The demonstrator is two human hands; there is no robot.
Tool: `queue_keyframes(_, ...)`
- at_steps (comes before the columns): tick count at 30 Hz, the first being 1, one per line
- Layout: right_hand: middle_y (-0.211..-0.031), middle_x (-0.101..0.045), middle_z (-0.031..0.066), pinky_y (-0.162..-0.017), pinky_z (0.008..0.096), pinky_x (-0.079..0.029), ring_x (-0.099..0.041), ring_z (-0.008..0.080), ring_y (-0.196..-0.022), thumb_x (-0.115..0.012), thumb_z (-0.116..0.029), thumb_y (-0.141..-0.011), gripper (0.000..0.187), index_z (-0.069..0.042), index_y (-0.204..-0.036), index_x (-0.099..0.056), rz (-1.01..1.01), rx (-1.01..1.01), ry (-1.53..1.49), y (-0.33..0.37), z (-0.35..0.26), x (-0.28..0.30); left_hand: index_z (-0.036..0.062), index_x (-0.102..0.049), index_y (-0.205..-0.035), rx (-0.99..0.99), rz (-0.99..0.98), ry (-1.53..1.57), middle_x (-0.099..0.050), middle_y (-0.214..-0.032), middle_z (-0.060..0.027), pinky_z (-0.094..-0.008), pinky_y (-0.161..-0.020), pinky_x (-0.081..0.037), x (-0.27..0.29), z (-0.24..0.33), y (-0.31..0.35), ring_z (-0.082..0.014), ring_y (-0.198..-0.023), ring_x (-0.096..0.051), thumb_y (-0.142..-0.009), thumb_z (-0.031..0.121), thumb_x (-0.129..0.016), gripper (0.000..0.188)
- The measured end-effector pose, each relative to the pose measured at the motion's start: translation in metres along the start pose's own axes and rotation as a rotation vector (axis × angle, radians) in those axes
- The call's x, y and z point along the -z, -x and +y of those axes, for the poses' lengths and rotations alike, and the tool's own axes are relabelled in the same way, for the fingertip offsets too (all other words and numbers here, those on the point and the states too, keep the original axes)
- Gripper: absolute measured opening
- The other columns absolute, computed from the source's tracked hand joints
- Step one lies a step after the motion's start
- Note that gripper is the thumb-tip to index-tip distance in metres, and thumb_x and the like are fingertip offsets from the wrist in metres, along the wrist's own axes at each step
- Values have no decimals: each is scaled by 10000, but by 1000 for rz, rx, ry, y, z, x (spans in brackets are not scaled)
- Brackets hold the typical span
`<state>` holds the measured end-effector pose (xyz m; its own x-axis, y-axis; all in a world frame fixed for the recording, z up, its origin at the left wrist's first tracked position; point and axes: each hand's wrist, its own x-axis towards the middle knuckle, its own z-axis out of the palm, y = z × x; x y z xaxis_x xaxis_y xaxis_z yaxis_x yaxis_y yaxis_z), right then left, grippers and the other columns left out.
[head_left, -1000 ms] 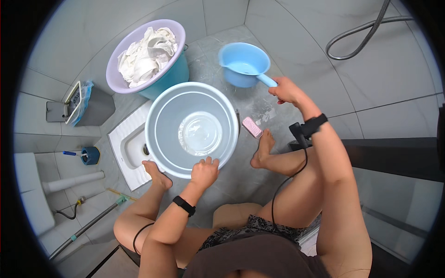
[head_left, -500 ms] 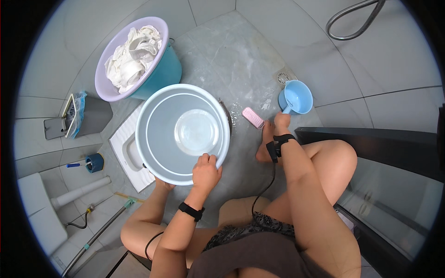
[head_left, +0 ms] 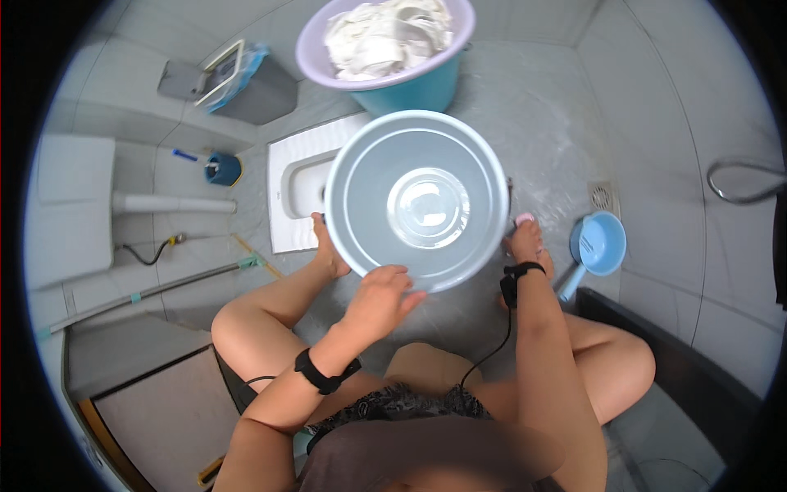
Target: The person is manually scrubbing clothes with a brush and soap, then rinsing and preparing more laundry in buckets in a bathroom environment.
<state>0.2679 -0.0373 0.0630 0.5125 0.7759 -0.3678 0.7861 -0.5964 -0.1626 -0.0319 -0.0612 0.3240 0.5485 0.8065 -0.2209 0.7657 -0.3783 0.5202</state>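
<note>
A large pale blue-grey basin (head_left: 361, 217) stands in front of me, bare inside apart from a shiny wet-looking bottom. At its near rim is my left hand (head_left: 379, 302), fingers loosely spread over the edge and the thumb held apart. To the right of the basin, my right hand (head_left: 522, 240) closes over a pink scrubbing brush (head_left: 525, 219) low by my right foot. Fingers cover most of the brush. A light blue dipper (head_left: 604, 242) lies on the floor farther right, its handle pointing toward me and touched by neither hand.
Behind the basin, a lilac tub (head_left: 328, 70) of white cloth (head_left: 385, 41) rests on a teal bucket (head_left: 418, 94). A squat toilet (head_left: 283, 164), grey bin (head_left: 266, 90) and pole (head_left: 164, 291) are at left. A drain (head_left: 602, 197) and dark ledge (head_left: 656, 369) lie right.
My right hand has let go of the dipper's handle and moved left onto the pink brush. My left hand's grip on the basin rim has loosened. The whole view has shifted.
</note>
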Motion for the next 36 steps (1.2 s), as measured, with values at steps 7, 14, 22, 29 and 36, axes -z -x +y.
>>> queue_keyframes(7, -904, -583, 214, -713, 400, -459, -579, 340, -852, -677, -158, -646, 398, -12, -956, -475, -5, 294, -150, -4, 11, -26, 65, -551, -1088, 152, 280, -154, -484, -1134, -178, -379, -846, -423, 18, -35, 7, -348, -1005, -494, -712, -7, -543, 383)
queue_keyframes(14, -697, -563, 91, -397, 268, -435, -539, 179, -503, -504, -287, -832, 240, -54, -775, -506, 170, 73, -1370, -22, 45, 44, 62, -562, -1054, 137, 321, 100, -514, -1091, -165, -389, -929, -356, 60, -22, 40, -323, -1076, -457, -776, 89, -545, 279)
queue_keyframes(22, -1189, -473, 201, -771, 378, -446, -515, 277, -985, -386, -243, -822, 463, 7, -1212, -396, -361, 300, -2114, -6, -14, 196, 20, -604, -866, 104, 546, 69, -543, -927, -187, -456, -887, -343, 18, 11, -2, -357, -949, -489, -694, 94, -518, 206)
queue_keyframes(29, -1323, -328, 223, -823, 383, -420, -472, 309, -1040, -431, -192, -834, 547, -21, -1322, -252, -839, 281, -2135, 36, -89, 211, 74, -602, -921, 14, 1070, 17, -531, -978, -171, -448, -921, -329, 71, 37, 81, -339, -1015, -463, -700, 75, -544, 229)
queue_keyframes(36, -1255, -383, 256, -810, 382, -442, -523, 304, -979, -450, -186, -844, 472, -18, -1270, -336, -1021, 252, -1900, 64, -134, 200, 32, -563, -923, 530, 908, 286, -569, -799, -113, -329, -622, -451, 85, 2, 308, -287, -700, -552, -811, 69, -493, 138)
